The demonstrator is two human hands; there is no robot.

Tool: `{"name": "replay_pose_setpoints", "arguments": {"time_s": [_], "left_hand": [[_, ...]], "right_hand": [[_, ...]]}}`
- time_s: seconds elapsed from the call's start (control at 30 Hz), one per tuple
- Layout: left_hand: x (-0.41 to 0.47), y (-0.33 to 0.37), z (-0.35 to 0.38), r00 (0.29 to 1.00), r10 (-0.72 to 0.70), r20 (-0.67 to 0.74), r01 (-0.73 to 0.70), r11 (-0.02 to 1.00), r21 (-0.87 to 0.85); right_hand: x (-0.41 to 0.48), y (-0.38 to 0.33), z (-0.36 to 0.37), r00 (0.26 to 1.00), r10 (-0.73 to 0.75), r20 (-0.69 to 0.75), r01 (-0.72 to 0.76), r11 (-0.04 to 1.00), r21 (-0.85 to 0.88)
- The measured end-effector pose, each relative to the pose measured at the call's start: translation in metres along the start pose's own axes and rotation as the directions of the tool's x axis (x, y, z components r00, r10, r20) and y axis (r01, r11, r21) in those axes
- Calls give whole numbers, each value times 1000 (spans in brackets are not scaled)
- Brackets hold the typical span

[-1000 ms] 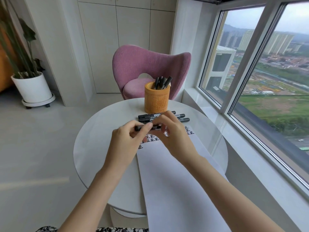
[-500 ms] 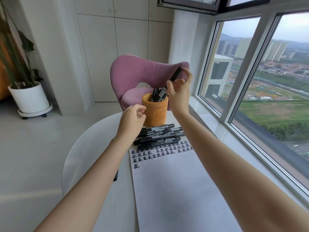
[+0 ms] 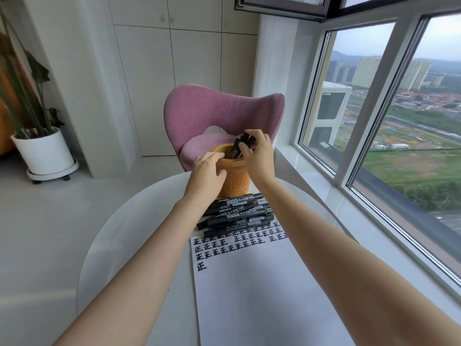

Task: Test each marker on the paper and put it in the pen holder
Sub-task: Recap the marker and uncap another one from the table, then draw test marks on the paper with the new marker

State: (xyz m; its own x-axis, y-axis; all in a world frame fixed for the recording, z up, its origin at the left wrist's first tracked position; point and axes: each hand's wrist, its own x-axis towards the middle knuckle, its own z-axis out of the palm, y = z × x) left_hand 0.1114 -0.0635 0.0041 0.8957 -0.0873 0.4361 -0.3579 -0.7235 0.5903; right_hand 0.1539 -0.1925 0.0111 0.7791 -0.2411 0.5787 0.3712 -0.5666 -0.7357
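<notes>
Pinching the marker at the pen holder mouth, the right grip needed to release only once it sat inside, left grip curled round the pen holder's side, untested markers just in front.

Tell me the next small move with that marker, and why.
Probably relax the right hand and let the marker drop into the pen holder: its lower end sits inside the mouth, and the left hand holds the holder steady. More markers lie waiting on the table.
</notes>
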Motion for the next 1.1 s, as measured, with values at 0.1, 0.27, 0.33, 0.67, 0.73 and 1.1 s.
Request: {"name": "replay_pose_setpoints", "arguments": {"time_s": [0.1, 0.27, 0.33, 0.67, 0.73, 1.1], "left_hand": [[-1, -1, 3, 1000, 0, -8, 0, 1000, -20], [0, -4, 2, 1000, 15, 4, -14, 1000, -24], [1, -5, 2, 1000, 23, 3, -23, 999, -26], [-3, -5, -2, 1000, 19, 5, -18, 995, -97], [-6, -7, -7, 999, 20, -33, -24, 991, -132], [-98, -40, -57, 921, -386, -54, 389, 919, 59]], "right_hand": [[-1, -5, -2, 997, -48, 66, 46, 999, 29], [3, -11, 5, 963, -197, 184, 211, 976, -56], [9, -9, 5, 951, -195, 239, 232, 963, -137], [-5, 4, 3, 953, -154, 261, 250, 887, -389], [-9, 2, -1, 966, -174, 190, 232, 908, -348], [-89, -3, -25, 946, -201, 254, 237, 964, -119]]}}
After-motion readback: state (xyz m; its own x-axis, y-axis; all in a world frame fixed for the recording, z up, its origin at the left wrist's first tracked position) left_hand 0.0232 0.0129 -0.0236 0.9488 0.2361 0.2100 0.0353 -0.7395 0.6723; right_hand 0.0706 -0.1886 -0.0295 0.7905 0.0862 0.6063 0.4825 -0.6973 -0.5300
